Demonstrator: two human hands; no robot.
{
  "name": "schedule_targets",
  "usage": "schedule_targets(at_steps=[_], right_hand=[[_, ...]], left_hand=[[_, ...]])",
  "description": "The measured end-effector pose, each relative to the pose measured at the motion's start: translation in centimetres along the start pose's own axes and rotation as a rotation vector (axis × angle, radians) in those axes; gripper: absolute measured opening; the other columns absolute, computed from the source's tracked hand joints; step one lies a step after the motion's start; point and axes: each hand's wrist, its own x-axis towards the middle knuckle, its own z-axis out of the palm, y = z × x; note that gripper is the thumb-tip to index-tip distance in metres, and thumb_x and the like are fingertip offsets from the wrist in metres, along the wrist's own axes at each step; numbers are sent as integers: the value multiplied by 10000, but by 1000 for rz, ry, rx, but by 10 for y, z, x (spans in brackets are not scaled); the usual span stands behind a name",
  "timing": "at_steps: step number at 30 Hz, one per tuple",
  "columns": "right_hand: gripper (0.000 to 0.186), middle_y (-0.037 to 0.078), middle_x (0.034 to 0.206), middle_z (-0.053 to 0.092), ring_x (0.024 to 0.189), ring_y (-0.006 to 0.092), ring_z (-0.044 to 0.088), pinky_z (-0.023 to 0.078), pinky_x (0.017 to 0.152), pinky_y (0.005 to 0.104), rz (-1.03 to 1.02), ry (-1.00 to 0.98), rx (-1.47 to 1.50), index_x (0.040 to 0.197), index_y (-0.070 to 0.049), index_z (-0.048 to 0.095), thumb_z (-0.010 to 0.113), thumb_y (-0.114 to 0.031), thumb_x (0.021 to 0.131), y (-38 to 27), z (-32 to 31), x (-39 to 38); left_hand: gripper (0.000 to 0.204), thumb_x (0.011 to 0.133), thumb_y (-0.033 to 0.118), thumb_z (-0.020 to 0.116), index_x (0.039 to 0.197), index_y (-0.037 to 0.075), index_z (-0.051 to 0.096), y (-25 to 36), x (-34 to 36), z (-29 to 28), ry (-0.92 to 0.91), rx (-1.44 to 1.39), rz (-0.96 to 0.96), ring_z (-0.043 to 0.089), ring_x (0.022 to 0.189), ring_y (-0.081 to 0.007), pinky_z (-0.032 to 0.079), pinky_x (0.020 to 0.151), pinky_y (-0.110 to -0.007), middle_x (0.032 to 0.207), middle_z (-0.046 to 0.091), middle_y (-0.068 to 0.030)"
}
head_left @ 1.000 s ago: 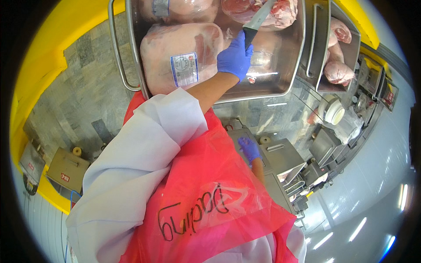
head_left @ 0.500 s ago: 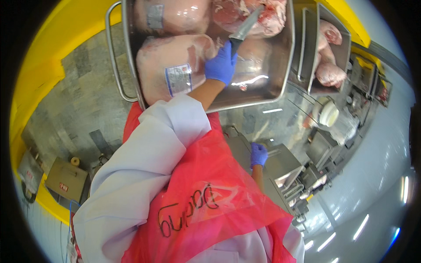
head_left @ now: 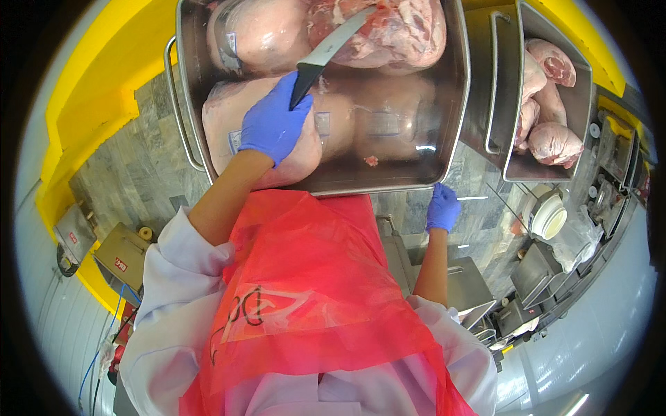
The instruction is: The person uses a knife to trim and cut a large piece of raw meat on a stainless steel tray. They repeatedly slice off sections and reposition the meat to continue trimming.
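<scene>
My left hand (head_left: 277,125), in a blue glove, is wrapped round the black handle of a knife (head_left: 336,47). The blade slants up and to the right over a skinless red cut of meat (head_left: 395,35); whether it touches is unclear. Below that hand lies a large pale skin-on cut of meat (head_left: 229,111) with a paper label. More pale cuts lie beside it in the deep metal tub (head_left: 388,186). My right hand (head_left: 444,208), also gloved in blue, is closed just below the tub's near right corner. Nothing shows in its fingers, and I cannot tell if it touches the rim.
A second metal tub (head_left: 510,170) with several smaller pieces of meat stands to the right. Beyond it are a white bucket (head_left: 549,218) and a clear plastic bag (head_left: 579,239). The first tub's bar handle (head_left: 177,111) sticks out at left. Yellow barriers (head_left: 90,90) line the left.
My left hand has moved left with the knife, whose blade has shifted left too. My right hand has come up and right to the tub's corner. My view has turned and shifted.
</scene>
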Motion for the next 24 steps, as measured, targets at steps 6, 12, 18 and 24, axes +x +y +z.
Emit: schedule_targets(at_steps=[6, 12, 18, 24], right_hand=[[284, 122, 960, 701, 787, 227, 656, 530, 733, 373, -401, 257, 315, 1086, -23, 765, 819, -118, 824, -113, -36, 112], [300, 116, 993, 692, 864, 208, 670, 542, 795, 319, -363, 77, 828, 1064, -29, 760, 856, -155, 809, -237, 13, 198], [468, 100, 1085, 697, 940, 216, 672, 555, 868, 342, -705, 179, 728, 1154, -59, 749, 916, -256, 764, -282, 39, 194], [201, 106, 985, 698, 831, 204, 676, 547, 752, 324, -529, 361, 828, 981, -27, 738, 836, -79, 814, -256, 65, 180]], left_hand=[[465, 964, 402, 653, 1368, 177, 609, 0, 5, 25, 137, 128, -78, 693, 1038, -427, 544, 892, -479, 1109, 727, -219], [430, 956, 411, 686, 1322, 188, 646, -13, 9, 37, 235, 62, -92, 719, 997, -380, 560, 866, -438, 1074, 744, -182], [392, 948, 359, 716, 1280, 156, 670, -33, 23, 39, 298, 180, -87, 742, 953, -329, 566, 835, -409, 1046, 750, -164], [375, 929, 301, 744, 1262, 142, 681, -42, 31, 35, 315, 228, -4, 743, 917, -322, 568, 809, -396, 1020, 747, -153]])
